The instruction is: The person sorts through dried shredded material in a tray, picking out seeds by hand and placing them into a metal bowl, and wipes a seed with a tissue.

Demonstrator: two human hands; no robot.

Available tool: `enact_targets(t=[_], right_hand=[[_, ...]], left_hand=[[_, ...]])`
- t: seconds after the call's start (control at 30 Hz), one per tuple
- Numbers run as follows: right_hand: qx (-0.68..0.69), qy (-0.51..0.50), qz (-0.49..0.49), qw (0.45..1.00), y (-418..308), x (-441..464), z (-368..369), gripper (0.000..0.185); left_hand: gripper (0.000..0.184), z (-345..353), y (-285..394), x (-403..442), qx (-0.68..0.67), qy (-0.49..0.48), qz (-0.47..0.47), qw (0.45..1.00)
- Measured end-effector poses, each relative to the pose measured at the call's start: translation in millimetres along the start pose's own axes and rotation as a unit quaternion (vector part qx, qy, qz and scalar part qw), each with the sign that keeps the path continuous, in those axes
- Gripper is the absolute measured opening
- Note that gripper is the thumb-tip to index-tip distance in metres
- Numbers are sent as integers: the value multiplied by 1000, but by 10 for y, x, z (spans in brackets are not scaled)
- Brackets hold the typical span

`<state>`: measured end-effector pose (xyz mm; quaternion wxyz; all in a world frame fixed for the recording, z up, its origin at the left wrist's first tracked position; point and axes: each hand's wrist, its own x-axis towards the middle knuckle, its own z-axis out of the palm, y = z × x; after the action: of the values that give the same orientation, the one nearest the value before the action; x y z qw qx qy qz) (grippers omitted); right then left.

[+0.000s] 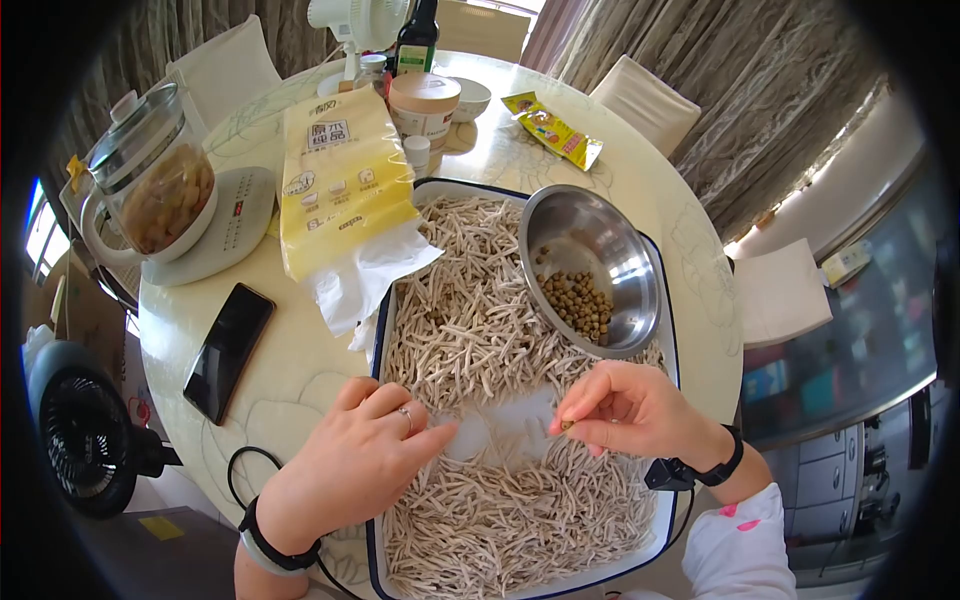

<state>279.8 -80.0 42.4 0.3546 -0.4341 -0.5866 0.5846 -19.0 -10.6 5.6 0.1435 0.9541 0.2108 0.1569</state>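
Note:
A white tray with a dark blue rim holds heaps of thin, pale dried root-like pieces. My right hand pinches a small brown piece between thumb and fingertips, above a bared white patch of the tray. My left hand, wearing a ring, is over the tray's left side. Its fingers are loosely bent, one reaching toward the bared patch; some fingertips are hidden, and nothing shows in them. On the tray's upper right rests a steel bowl, tilted, containing many short brown pieces.
Left of the tray lie a phone and a yellow tissue pack. A glass pot stands on a scale. Farther back are a dark bottle, a tub and a yellow packet. A black cable runs near my left wrist.

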Motion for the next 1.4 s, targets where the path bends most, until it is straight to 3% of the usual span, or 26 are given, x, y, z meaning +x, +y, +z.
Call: enact_targets(t=[0.07, 0.37, 1.17, 1.27, 1.4], right_hand=[[-42, 15, -55, 997, 12, 0, -30, 16], [-182, 83, -47, 979, -163, -48, -220, 17], [-145, 132, -86, 977, -101, -50, -405, 17], [-209, 194, -108, 952, -141, -48, -520, 19], [-192, 256, -80, 944, -193, 42, -671, 22]], left_hand=[[36, 7, 3, -2, 0, 0, -2, 1000], [33, 9, -11, -6, -3, -2, 1, 1000], [34, 0, -9, 8, -1, -16, -9, 1000], [34, -1, -12, 16, -3, -18, -10, 1000], [33, 9, -5, 20, -7, -19, -16, 1000]])
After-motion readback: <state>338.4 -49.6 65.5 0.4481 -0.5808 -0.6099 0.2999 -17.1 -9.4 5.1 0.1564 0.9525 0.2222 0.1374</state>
